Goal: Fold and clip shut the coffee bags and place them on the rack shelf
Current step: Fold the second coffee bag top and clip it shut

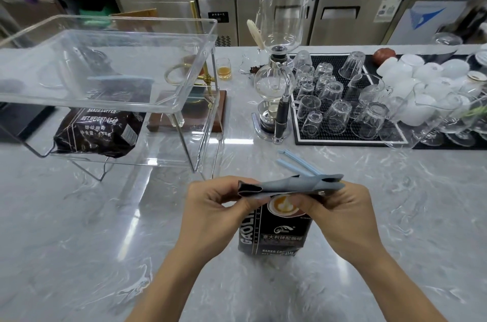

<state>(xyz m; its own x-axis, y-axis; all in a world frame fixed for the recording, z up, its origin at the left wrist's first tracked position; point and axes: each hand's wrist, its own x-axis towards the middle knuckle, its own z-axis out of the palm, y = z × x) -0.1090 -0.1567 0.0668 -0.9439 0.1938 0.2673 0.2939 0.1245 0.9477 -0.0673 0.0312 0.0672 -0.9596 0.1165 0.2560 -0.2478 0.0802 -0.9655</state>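
A black coffee bag (276, 232) stands upright on the marble counter near me, its top folded over into a flat grey roll. My left hand (213, 205) pinches the left end of that fold and my right hand (340, 208) pinches the right end. A light blue sealing clip (295, 161) lies open on the counter just behind the bag. A second black coffee bag (100, 129) lies on the lower shelf of the clear acrylic rack (184, 31) at the left, with a blue clip (121, 78) across its top.
A glass siphon coffee maker (279, 63) stands behind the bag. To its right a black mat (300, 141) holds several upturned glasses, with white cups (411, 76) beyond. A wooden base with a brass stand (189, 118) sits behind the rack.
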